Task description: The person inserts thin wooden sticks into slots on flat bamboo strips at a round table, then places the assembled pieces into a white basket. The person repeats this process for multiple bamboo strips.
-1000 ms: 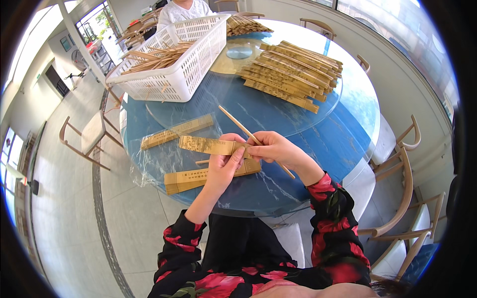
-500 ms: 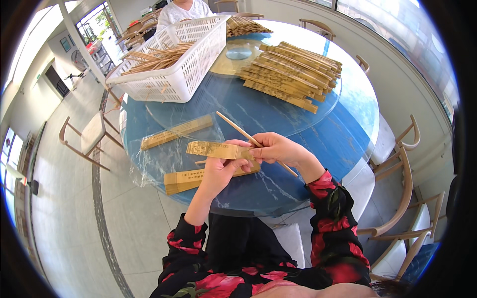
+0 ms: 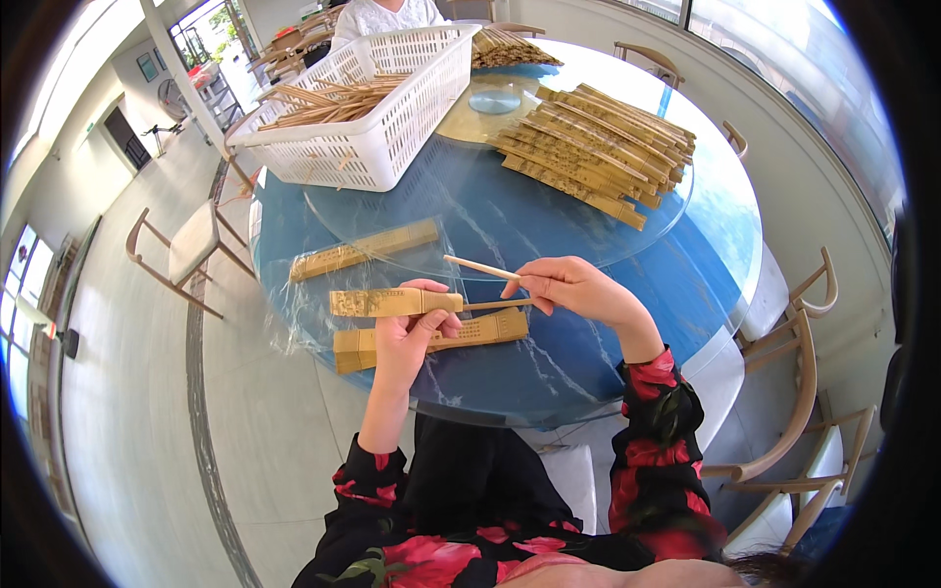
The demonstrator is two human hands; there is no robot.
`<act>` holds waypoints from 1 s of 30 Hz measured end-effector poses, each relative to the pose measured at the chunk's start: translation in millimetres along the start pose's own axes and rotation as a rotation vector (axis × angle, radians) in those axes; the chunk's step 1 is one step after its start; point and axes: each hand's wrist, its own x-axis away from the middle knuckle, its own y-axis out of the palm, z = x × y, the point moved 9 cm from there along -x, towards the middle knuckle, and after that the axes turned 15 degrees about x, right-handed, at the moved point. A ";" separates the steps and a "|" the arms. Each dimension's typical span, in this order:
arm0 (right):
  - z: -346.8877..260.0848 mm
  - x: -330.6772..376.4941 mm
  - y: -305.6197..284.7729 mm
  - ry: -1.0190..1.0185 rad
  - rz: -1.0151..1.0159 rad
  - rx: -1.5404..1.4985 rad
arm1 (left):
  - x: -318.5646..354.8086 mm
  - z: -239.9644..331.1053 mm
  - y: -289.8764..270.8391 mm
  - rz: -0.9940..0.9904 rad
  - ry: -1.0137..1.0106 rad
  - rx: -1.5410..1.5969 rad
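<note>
My left hand (image 3: 404,338) pinches a gold-brown paper chopstick sleeve (image 3: 368,303) with dark print, held level above the table. In my right hand (image 3: 578,286) a pale wooden chopstick (image 3: 478,266) is gripped, its tip pointing left over the sleeve's right end. A second thin chopstick (image 3: 495,305) runs from that sleeve end to the fingertips of my right hand; whether it is inside the sleeve I cannot tell. Just below lies a small fanned pile of flat sleeves (image 3: 355,355). Beyond it, more sleeves (image 3: 368,250) lie on clear plastic wrap (image 3: 294,318).
A white slatted basket (image 3: 417,113) of loose chopsticks (image 3: 333,101) stands at the far left on the round blue table (image 3: 549,387). At the far right is a large stack of sleeves (image 3: 598,147), with another pile (image 3: 515,47) behind. A person (image 3: 387,18) sits opposite. Wooden chairs (image 3: 191,245) surround the table.
My right hand has moved right, away from my left, and the chopstick has swung flatter. The sleeve in my left hand has shifted left. The second chopstick now shows between the hands.
</note>
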 end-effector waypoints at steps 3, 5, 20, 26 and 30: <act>1.7 -2.7 2.9 -0.040 0.019 0.035 | 2.3 -2.0 -4.7 0.009 -0.013 0.035; 0.6 -5.8 9.8 -0.035 0.033 0.020 | 3.8 -4.9 -1.2 -0.017 -0.038 0.044; 3.8 -8.0 43.0 0.010 -0.089 -0.038 | 13.4 -21.1 40.4 -0.203 -0.185 0.015; 4.9 -11.4 40.3 -0.051 0.008 0.115 | 18.4 -21.7 46.0 -0.227 -0.152 -0.040; 1.2 -10.3 37.9 -0.045 0.040 0.203 | 19.4 -19.0 43.9 -0.188 -0.087 -0.142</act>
